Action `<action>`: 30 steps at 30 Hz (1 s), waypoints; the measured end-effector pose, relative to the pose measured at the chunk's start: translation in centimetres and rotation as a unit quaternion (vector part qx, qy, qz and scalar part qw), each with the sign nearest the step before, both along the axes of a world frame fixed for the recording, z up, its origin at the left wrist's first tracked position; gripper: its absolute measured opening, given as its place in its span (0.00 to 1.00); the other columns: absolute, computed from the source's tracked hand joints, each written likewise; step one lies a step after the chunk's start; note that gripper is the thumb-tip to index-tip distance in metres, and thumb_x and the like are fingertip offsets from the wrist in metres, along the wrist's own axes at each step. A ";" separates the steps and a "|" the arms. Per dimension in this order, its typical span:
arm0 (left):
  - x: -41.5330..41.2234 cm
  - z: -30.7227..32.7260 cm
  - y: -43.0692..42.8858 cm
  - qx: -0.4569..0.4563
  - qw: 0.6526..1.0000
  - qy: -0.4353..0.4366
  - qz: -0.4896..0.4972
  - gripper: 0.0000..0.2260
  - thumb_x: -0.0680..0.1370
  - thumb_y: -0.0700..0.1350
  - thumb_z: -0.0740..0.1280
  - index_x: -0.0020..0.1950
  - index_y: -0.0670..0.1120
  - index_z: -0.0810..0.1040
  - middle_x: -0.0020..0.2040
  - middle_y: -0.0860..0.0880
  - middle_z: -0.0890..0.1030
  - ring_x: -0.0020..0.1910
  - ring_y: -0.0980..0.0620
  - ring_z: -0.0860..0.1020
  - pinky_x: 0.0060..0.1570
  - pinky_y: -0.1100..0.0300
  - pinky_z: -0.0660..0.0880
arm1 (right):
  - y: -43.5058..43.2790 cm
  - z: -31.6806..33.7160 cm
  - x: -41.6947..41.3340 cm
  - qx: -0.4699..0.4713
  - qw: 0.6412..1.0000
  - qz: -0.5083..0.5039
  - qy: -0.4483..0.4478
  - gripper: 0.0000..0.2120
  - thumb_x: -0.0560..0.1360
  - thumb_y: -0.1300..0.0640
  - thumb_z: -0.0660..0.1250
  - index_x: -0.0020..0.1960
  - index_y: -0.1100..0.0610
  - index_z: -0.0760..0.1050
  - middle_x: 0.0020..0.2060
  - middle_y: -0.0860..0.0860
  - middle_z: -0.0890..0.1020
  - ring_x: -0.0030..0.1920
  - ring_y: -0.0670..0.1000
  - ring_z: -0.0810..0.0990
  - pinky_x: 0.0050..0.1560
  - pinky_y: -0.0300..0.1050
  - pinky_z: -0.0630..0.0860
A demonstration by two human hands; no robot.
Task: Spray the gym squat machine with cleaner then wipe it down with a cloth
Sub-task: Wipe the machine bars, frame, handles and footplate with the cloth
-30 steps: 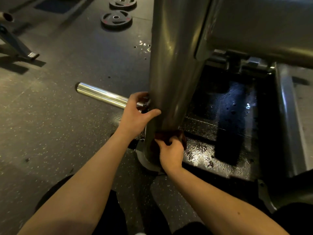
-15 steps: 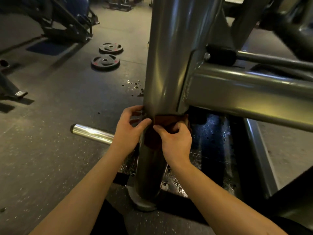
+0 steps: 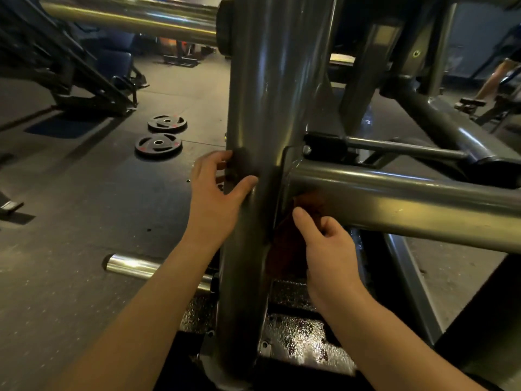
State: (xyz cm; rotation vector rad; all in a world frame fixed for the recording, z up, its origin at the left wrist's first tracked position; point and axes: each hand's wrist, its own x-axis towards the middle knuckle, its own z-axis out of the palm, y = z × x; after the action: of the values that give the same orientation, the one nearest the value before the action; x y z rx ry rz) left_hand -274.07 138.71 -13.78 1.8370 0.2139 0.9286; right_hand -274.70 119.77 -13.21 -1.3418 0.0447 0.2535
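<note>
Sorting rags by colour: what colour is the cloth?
Dark reddish-brown cloth, seen in the head view.

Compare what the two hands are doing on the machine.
The left hand curls round the post; the right hand pinches a red cloth. The left hand sits higher, on the post's left side; the right hand is lower, under the cross tube. Both are bare and close to the same post.

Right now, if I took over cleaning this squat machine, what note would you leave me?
Left hand grips the upright post.
Right hand pinches the reddish cloth against the post, just under the crossbar.
No spray bottle in view.
Done: base plate looks wet, so spraying seems done.
Left: wipe the crossbar, upper post and base.
</note>
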 end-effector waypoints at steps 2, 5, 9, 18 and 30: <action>0.7 1.0 0.0 0.034 0.999 -0.011 0.013 0.28 0.74 0.49 0.78 0.70 0.53 0.71 0.67 0.52 0.70 0.65 0.53 0.74 0.65 0.55 0.77 | -0.4 2.5 -1.3 -0.014 0.997 0.003 -0.072 0.10 0.77 0.52 0.74 0.41 0.55 0.78 0.39 0.53 0.84 0.41 0.52 0.85 0.41 0.47 0.83; 1.4 1.6 0.3 0.057 0.998 -0.004 0.021 0.32 0.73 0.48 0.79 0.73 0.53 0.70 0.67 0.52 0.70 0.66 0.51 0.72 0.66 0.51 0.76 | -0.4 5.8 -0.9 -0.074 0.966 -0.026 -0.248 0.05 0.79 0.54 0.72 0.46 0.53 0.79 0.42 0.50 0.84 0.44 0.50 0.84 0.45 0.45 0.83; 1.2 1.6 0.5 0.060 0.998 0.001 0.014 0.33 0.74 0.49 0.78 0.75 0.54 0.68 0.69 0.51 0.69 0.65 0.53 0.73 0.65 0.55 0.77 | 3.0 6.7 3.3 -0.207 0.916 0.040 -0.343 0.06 0.82 0.53 0.67 0.58 0.45 0.75 0.62 0.43 0.80 0.64 0.44 0.78 0.63 0.49 0.79; 2.1 4.3 1.5 0.053 0.998 0.017 -0.020 0.33 0.74 0.46 0.77 0.76 0.56 0.67 0.72 0.50 0.66 0.65 0.55 0.71 0.61 0.71 0.69 | 8.6 13.6 9.8 -0.222 0.871 -0.059 -0.434 0.11 0.81 0.56 0.66 0.58 0.46 0.67 0.77 0.58 0.66 0.81 0.58 0.58 0.80 0.63 0.58; 2.7 7.3 1.4 0.039 0.999 -0.032 0.017 0.16 0.83 0.45 0.67 0.70 0.54 0.72 0.67 0.52 0.72 0.58 0.66 0.74 0.52 0.77 0.71 | 6.3 5.3 9.4 -0.247 0.840 -0.027 -0.482 0.07 0.78 0.49 0.69 0.52 0.46 0.72 0.72 0.53 0.70 0.75 0.57 0.68 0.71 0.60 0.73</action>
State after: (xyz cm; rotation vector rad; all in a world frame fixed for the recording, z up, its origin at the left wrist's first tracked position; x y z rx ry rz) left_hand -271.37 140.07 -6.51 1.8783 0.1722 1.0304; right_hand -265.32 126.08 -7.91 -1.8485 -0.7486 -0.5450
